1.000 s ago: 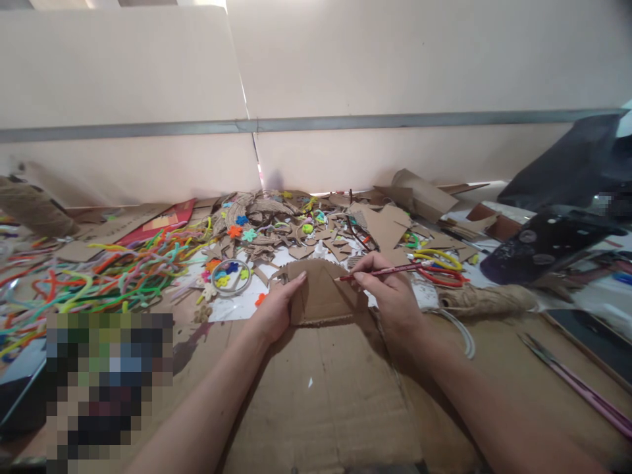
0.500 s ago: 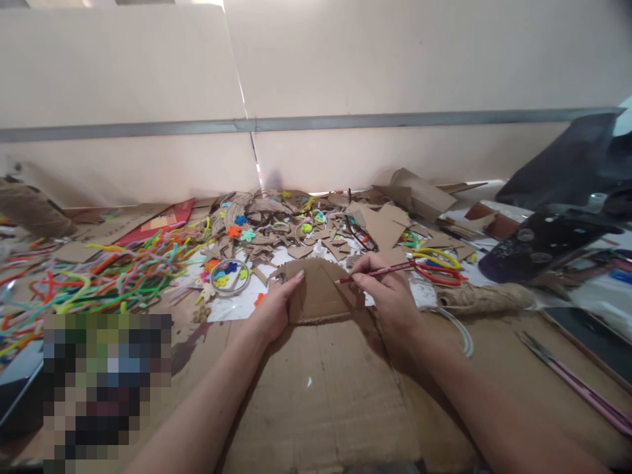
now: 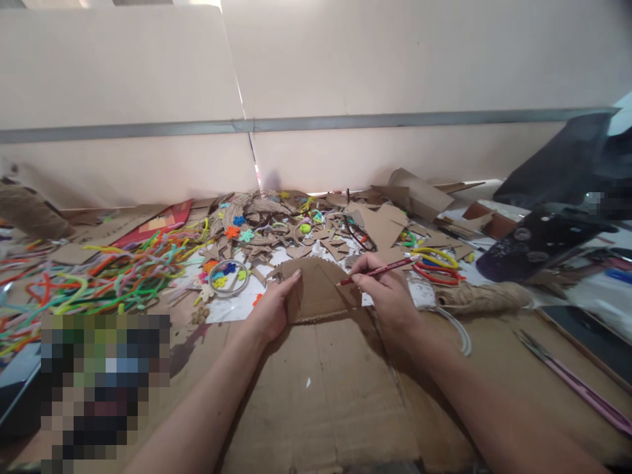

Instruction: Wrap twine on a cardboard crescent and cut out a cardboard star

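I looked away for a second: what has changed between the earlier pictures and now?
The tip of the pencil has shifted slightly right and towards the person over the cardboard piece. Nothing was taken up or let go: the right hand still holds the pencil, the left hand the cardboard piece.

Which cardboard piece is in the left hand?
The round-topped piece: the left hand grips its edge; the red pencil points at it. Other cardboard scraps lie loose beyond.

Two hands (image 3: 382,289); one pencil (image 3: 378,270); one held cardboard piece (image 3: 318,293); one silvery ring (image 3: 210,278), at nine o'clock from it; two twine spools (image 3: 481,298); one flat red piece (image 3: 165,220); one pink-handled tool (image 3: 577,388).
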Demonstrator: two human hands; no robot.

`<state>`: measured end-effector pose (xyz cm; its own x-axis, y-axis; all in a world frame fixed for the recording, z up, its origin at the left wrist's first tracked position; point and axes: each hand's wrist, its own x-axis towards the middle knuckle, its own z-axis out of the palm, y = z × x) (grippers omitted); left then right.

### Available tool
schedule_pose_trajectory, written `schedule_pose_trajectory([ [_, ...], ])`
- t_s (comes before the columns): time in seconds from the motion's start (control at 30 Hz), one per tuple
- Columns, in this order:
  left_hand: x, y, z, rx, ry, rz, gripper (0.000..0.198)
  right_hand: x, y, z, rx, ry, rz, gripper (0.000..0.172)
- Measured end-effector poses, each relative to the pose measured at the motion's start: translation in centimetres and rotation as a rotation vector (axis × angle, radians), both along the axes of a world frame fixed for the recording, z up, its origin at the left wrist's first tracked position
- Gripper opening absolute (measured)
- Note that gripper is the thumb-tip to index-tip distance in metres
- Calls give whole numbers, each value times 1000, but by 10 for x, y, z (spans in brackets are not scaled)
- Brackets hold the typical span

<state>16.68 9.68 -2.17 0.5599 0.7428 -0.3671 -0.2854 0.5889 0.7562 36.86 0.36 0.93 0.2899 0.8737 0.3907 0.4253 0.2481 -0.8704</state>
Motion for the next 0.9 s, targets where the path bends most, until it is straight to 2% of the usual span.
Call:
schedule_pose_trajectory([
  [0.23, 1, 0, 2, 12, 6, -35, 36, 2, 1, -2, -19, -25, -10, 7],
  [0.6, 1, -1, 7, 7, 15, -28, 35, 3, 2, -1, -81, -17, 4, 6],
  [0.9, 0, -1, 9, 23, -10, -15, 37, 3, 2, 0, -63, -61, -2, 8],
])
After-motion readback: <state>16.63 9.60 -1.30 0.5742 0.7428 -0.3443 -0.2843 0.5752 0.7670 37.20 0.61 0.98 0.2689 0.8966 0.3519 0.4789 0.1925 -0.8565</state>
